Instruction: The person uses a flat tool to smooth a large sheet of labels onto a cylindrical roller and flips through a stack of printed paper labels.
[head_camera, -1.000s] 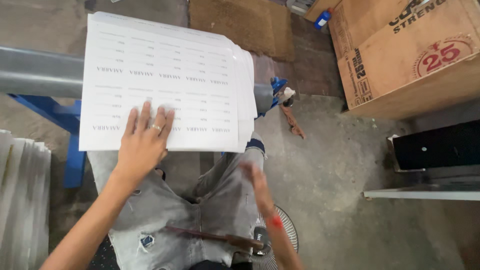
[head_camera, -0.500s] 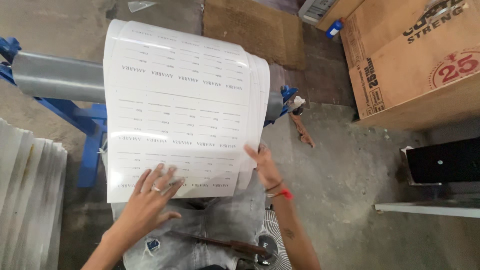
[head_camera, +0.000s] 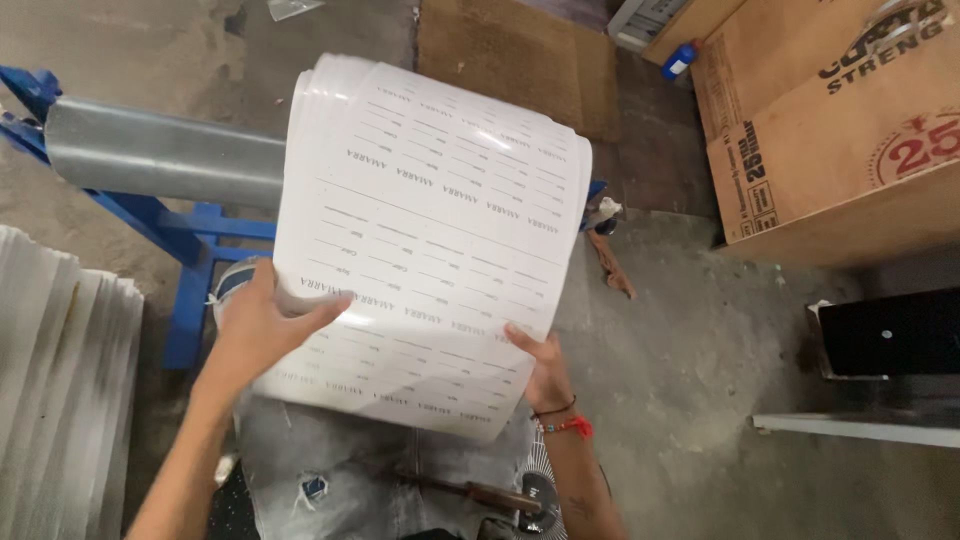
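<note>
Both hands hold a stack of printed label sheets (head_camera: 430, 240) up at the middle of the frame.

The left hand (head_camera: 262, 330) grips the stack's lower left edge, thumb closed over the top sheet and fingers hidden behind; the right hand (head_camera: 545, 365) pinches the lower right edge from below. The sheets (glossy white, with rows of small print) bow over at the top, above the grey roller (head_camera: 160, 150) on its blue stand (head_camera: 195, 270) at upper left. More white sheets (head_camera: 60, 390) lie at lower left; a cardboard box (head_camera: 840, 130) sits at upper right. The step in hand looks like squaring or lifting the stack; any next move calls for an even grip at both edges so the slick sheets do not slide apart.
</note>
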